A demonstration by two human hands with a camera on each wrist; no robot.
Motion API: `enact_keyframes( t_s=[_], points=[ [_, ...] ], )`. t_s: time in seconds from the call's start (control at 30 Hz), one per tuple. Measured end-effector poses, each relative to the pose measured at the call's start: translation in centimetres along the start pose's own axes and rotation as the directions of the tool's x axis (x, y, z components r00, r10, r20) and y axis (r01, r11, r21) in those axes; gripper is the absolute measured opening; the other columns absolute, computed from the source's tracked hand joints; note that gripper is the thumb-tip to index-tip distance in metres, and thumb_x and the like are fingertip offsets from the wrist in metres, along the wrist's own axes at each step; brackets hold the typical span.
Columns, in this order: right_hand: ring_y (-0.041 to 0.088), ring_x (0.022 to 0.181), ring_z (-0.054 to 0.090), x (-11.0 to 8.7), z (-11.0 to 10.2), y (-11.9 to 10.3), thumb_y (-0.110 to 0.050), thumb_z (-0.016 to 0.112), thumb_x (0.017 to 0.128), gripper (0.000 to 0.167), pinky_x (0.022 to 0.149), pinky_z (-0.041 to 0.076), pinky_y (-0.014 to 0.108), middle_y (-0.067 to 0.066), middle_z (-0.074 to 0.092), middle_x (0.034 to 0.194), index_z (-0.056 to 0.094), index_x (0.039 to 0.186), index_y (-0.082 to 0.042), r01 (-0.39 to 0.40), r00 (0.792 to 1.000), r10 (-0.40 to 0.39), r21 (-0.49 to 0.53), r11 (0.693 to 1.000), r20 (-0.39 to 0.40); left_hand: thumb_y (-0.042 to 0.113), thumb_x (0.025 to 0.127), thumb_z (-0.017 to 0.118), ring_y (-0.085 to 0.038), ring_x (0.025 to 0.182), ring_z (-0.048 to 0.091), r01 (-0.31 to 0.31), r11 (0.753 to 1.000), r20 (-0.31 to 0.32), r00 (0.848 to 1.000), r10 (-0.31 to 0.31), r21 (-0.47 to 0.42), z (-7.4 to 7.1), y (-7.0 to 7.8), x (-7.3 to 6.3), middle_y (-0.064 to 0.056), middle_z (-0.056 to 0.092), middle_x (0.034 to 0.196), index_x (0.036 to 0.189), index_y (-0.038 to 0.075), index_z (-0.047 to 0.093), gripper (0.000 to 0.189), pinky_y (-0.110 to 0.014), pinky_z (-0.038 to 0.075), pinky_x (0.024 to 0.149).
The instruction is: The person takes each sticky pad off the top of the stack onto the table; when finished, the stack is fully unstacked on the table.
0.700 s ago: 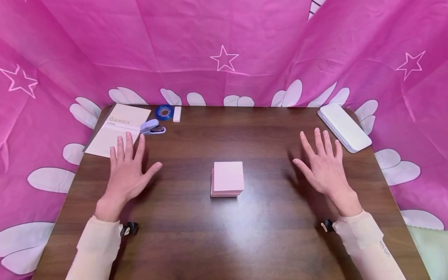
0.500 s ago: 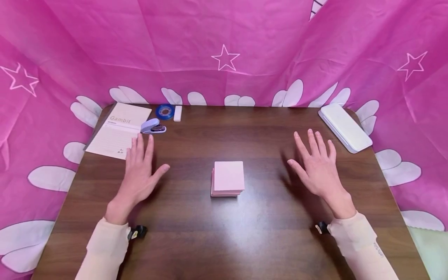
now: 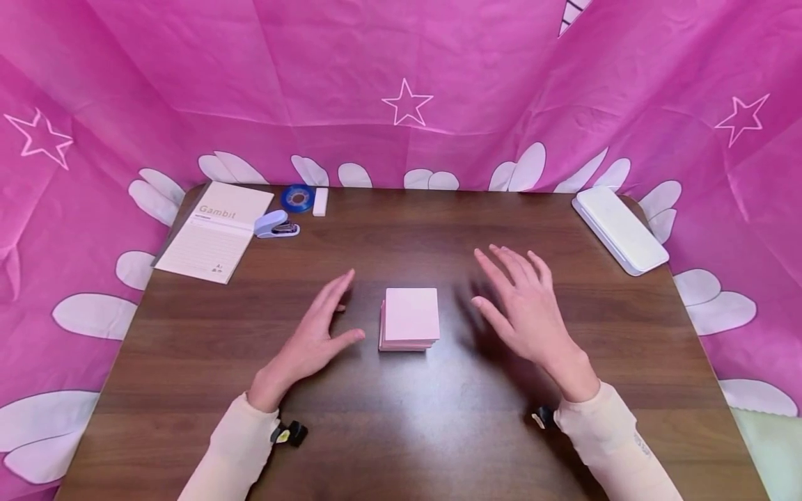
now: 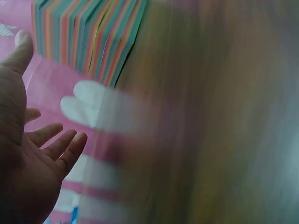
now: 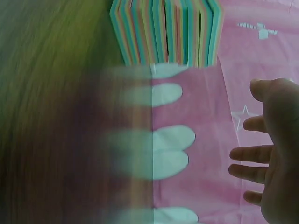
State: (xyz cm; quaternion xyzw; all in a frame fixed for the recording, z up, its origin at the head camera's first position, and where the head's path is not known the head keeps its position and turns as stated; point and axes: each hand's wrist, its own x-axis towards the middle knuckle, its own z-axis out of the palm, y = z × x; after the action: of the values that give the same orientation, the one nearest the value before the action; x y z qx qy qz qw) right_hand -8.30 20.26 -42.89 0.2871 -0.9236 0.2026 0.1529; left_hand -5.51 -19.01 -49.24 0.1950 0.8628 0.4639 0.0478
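A stack of square sticky notes (image 3: 411,314), pale pink on top, sits in the middle of the brown table. Its sides show bands of green, yellow and pink in the left wrist view, where the striped stack (image 4: 86,37) fills the upper left. My left hand (image 3: 310,341) is just left of the stack, thumb apart from the fingers, holding nothing. To the right of it, farther off, my right hand (image 3: 526,313) hovers with fingers spread and holds nothing. In the right wrist view the striped stack (image 5: 168,32) is at the top, away from the fingertips.
At the back left lie a notebook (image 3: 213,233), a pale purple stapler (image 3: 276,225), a blue tape roll (image 3: 297,199) and a small white block (image 3: 320,202). A white case (image 3: 620,229) lies at the back right. Pink cloth (image 3: 338,69) hangs behind the table.
Both hands have moved inward toward the stack, the left hand farther to the right and turned more onto its edge, the right hand to the left. The stack stays in place.
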Motion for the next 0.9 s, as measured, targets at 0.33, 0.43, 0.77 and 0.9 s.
enact_keyframes(
  t_s=[0.33, 0.43, 0.77, 0.9],
  points=[
    [0.035, 0.14, 0.057, 1.2, 1.6, -3.1, -0.039, 0.081, 0.1, 0.071, 0.124, 0.029, 0.064, 0.014, 0.066, 0.15, 0.059, 0.161, -0.012, 0.032, 0.996, -0.051, 0.223, 0.974, 0.079, 0.023, 0.083, 0.101, -0.024, 0.141, 0.054, -0.028, 0.993, -0.009, 1.0, 0.027, -0.116, 3.4, -0.2, 0.4, -0.005, 0.054, 0.161, 0.171, 0.018, 0.045, 0.105, -0.03, 0.05, 0.104],
    [0.033, 0.141, 0.056, 1.6, 1.9, -3.8, -0.046, 0.084, 0.096, 0.079, 0.123, 0.032, 0.061, 0.013, 0.064, 0.151, 0.057, 0.163, -0.013, 0.017, 0.989, -0.054, 0.257, 0.966, 0.139, 0.025, 0.081, 0.103, -0.021, 0.138, 0.056, -0.029, 0.994, -0.037, 0.999, 0.026, -0.11, 3.8, -0.4, 0.3, -0.001, 0.058, 0.157, 0.167, 0.022, 0.051, 0.101, -0.031, 0.051, 0.103],
    [0.034, 0.134, 0.058, 2.4, 2.8, -4.9, -0.055, 0.096, 0.082, 0.099, 0.116, 0.042, 0.059, 0.013, 0.065, 0.147, 0.058, 0.161, -0.01, -0.028, 0.97, -0.044, 0.286, 0.958, 0.24, 0.028, 0.082, 0.102, -0.02, 0.138, 0.058, -0.021, 0.997, -0.035, 0.999, 0.019, -0.069, 4.2, -0.4, 0.3, 0.0, 0.06, 0.156, 0.164, 0.024, 0.054, 0.095, -0.039, 0.053, 0.107],
    [0.034, 0.131, 0.06, 2.6, 3.2, -5.0, -0.053, 0.1, 0.078, 0.097, 0.113, 0.044, 0.058, 0.013, 0.066, 0.143, 0.064, 0.155, -0.006, -0.02, 0.972, -0.05, 0.291, 0.956, 0.23, 0.028, 0.081, 0.103, -0.019, 0.138, 0.058, -0.018, 0.999, -0.026, 1.0, 0.017, -0.038, 4.3, -0.4, 0.2, 0.001, 0.062, 0.155, 0.166, 0.025, 0.052, 0.099, -0.04, 0.054, 0.108]
  ],
)
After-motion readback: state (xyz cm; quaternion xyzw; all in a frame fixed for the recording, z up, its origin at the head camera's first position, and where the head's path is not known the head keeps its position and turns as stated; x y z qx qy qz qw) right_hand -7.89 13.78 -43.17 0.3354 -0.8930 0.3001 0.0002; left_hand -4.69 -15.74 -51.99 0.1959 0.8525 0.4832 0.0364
